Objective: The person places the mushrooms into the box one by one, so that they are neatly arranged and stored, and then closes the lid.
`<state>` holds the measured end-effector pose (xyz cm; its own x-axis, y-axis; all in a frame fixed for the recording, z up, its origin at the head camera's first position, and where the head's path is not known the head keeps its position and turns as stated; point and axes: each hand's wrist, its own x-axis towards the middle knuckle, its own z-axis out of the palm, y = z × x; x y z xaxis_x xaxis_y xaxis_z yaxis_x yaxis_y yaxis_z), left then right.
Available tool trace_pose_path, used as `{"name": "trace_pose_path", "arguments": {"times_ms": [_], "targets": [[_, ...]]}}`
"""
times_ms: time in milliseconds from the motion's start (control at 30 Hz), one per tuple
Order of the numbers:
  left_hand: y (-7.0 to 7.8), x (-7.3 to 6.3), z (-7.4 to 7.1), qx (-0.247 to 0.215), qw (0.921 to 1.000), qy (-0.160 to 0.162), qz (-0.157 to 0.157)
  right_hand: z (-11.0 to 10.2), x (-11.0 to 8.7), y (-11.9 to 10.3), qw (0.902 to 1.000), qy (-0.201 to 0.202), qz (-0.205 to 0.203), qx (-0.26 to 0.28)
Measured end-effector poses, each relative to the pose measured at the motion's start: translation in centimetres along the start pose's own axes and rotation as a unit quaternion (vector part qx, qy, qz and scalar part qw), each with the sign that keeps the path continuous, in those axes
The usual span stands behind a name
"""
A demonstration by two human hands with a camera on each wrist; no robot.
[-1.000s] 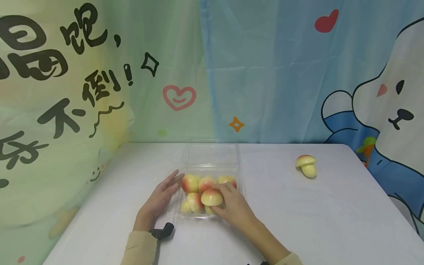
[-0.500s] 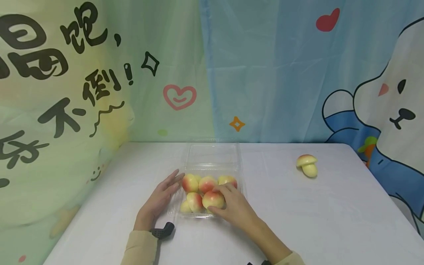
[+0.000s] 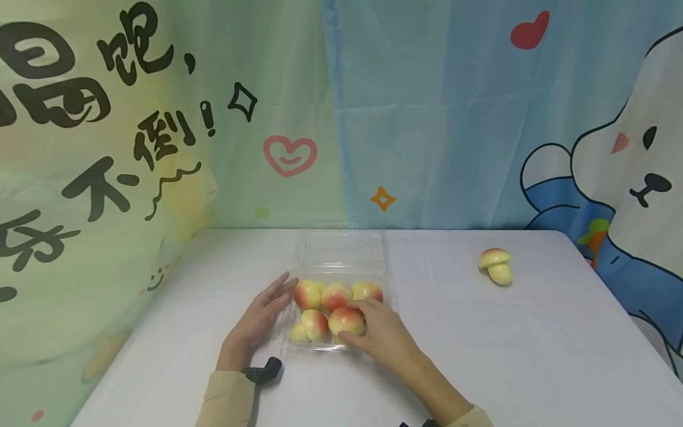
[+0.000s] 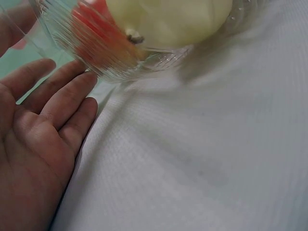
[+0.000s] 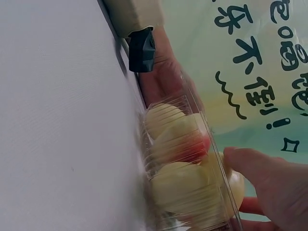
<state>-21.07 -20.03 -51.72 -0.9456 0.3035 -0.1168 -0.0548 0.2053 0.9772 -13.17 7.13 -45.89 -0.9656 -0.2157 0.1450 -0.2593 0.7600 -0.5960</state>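
A clear plastic clamshell box (image 3: 325,349), its lid (image 3: 344,248) laid back, holds several toy mushrooms with red-and-yellow caps and pale yellow stems. My right hand (image 3: 385,331) grips one mushroom (image 3: 345,321) by its cap, thumb at the near side and fingers at the far side, in the box's front right corner. In the right wrist view, that mushroom (image 5: 236,190) pokes above the rim. Along the box's left wall my left hand (image 3: 258,317) lies with fingers extended; the left wrist view shows fingertips (image 4: 84,72) against the clear plastic. The gripped mushroom's stem is mostly hidden.
A single mushroom (image 3: 496,265) lies on the white-covered table (image 3: 507,350) at the back right. Behind the table hangs a printed curtain (image 3: 427,118). A black wrist device (image 3: 264,371) is on my left wrist.
The mushroom in my right hand has tilted, its cap turning more upward, and moved slightly right and down. My left hand stays at the box's side.
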Motion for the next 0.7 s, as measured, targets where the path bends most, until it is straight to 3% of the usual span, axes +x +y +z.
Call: {"name": "trace_pose_path", "arguments": {"times_ms": [467,700], "targets": [[-0.02,-0.03,-0.05,-0.001,1.0000,-0.002,-0.005,0.17,0.07,0.14,0.9991,0.023,0.017,0.031],[-0.02,0.05,-0.12,-0.007,1.0000,-0.006,0.000,0.15,0.22,0.11,0.9957,0.024,0.020,0.086]]}}
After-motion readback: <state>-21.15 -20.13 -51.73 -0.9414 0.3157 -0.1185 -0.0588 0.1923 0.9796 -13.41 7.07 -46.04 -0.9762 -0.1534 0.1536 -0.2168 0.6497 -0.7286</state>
